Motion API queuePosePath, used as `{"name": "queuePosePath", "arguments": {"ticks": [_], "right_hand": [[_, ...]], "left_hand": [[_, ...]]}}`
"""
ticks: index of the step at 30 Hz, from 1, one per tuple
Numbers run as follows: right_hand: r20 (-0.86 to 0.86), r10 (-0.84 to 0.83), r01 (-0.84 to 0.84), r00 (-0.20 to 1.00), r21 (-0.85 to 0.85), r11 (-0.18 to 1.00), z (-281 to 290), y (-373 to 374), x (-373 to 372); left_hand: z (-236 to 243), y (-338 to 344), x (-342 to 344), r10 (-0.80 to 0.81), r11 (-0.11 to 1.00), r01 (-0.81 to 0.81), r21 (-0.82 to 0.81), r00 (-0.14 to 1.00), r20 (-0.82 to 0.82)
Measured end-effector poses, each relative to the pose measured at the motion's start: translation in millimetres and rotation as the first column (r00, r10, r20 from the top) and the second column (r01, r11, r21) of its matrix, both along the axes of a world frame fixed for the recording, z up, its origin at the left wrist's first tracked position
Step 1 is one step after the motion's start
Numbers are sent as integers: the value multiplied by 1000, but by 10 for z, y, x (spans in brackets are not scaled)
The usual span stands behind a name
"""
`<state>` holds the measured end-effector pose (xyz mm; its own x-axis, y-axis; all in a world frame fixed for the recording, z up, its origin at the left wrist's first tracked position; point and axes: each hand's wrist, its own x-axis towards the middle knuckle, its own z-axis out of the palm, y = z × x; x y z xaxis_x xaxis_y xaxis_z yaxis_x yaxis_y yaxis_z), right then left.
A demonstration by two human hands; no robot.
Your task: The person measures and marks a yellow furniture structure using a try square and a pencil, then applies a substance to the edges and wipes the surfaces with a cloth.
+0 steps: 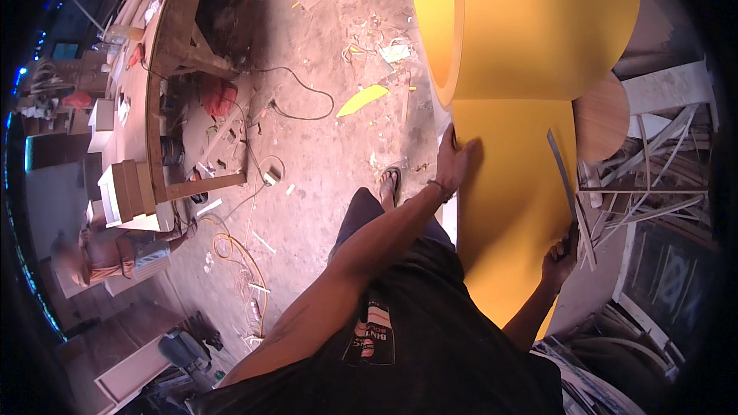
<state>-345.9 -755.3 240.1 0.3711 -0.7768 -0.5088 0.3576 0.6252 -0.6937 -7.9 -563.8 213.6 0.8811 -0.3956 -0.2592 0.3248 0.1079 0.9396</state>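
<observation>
A large yellow sheet (pixel 511 184) lies in front of me on the right, and its upper part (pixel 546 15) has a rounded outline. My left hand (pixel 455 155) is at the sheet's left edge, thumb side over the yellow face and fingers around the border. Lower down, by the right edge, my right hand (pixel 560 260) is closed round the dark lower end of a long, thin grey blade-like strip (pixel 560 165). The strip points up along the sheet's right side. Whether it touches the yellow surface cannot be made out.
A round wooden disc (pixel 602 117) and a pile of thin wood strips (pixel 653 161) are on the right. Left stands a wooden workbench (pixel 157 84); a person (pixel 108 257) is beyond it. Cables (pixel 307 115), yellow offcuts (pixel 363 100) and scraps litter the floor.
</observation>
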Motion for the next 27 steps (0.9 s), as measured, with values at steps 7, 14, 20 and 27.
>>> {"name": "queuePosePath", "arguments": {"ticks": [7, 14, 20, 27], "right_hand": [[-64, 20, -22, 998, -40, 999, 152, 17, 120], [-17, -1, 1, 1000, -4, 1000, 173, -29, 261], [172, 142, -145, 975, 6, 989, 21, -150, 374], [337, 273, -266, 901, -66, 962, -52, -305, 365]], "left_hand": [[-319, -210, 405, 52, 994, -63, -90, 991, -119], [-468, -294, 408, 162, 976, -170, 138, 985, 67], [-491, -327, 382, 151, 988, -151, -6, 987, -51], [28, -76, 282, -28, 950, -30, 311, 983, 182]]}}
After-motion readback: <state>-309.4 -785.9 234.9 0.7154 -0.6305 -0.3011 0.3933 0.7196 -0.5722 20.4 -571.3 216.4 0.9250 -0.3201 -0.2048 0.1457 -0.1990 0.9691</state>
